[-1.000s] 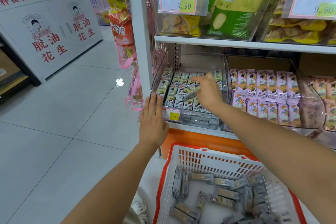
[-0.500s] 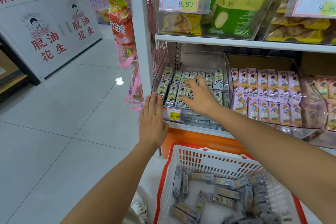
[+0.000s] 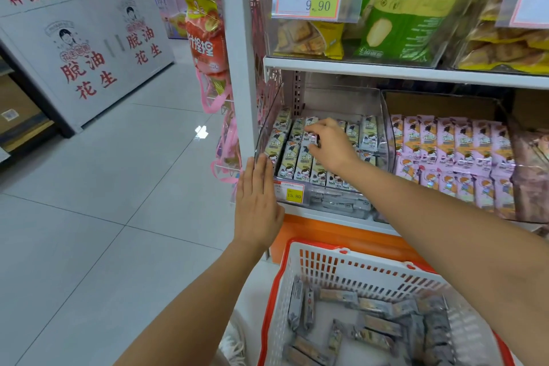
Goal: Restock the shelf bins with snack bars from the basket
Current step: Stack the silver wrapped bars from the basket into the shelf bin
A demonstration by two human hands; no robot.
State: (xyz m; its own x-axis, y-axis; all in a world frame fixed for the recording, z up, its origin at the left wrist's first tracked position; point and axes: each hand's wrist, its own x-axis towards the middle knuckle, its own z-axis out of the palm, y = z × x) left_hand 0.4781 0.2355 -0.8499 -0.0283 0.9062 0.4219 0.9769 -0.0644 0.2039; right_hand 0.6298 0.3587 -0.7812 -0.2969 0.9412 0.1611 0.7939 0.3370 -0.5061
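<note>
A clear plastic shelf bin (image 3: 383,116) on the lower shelf holds rows of grey-and-cream snack bars (image 3: 289,162). My right hand (image 3: 329,144) reaches into this bin and its fingers press a snack bar (image 3: 312,137) down among the back rows. My left hand (image 3: 257,202) lies flat and open against the bin's front left corner, beside the yellow price tag (image 3: 292,193). Below, a white basket with an orange rim (image 3: 297,249) holds several loose grey snack bars (image 3: 374,321).
To the right a second clear bin holds pink snack bars (image 3: 451,157). The shelf above carries bins of yellow and green packets (image 3: 398,18). A white shelf post (image 3: 237,68) with hanging pink bags stands left. Grey tiled floor (image 3: 104,202) and a white sign board (image 3: 83,44) lie further left.
My right hand has moved left and deeper into the bin, laying the bar it carried among the rows. My left hand has stayed at the bin's corner.
</note>
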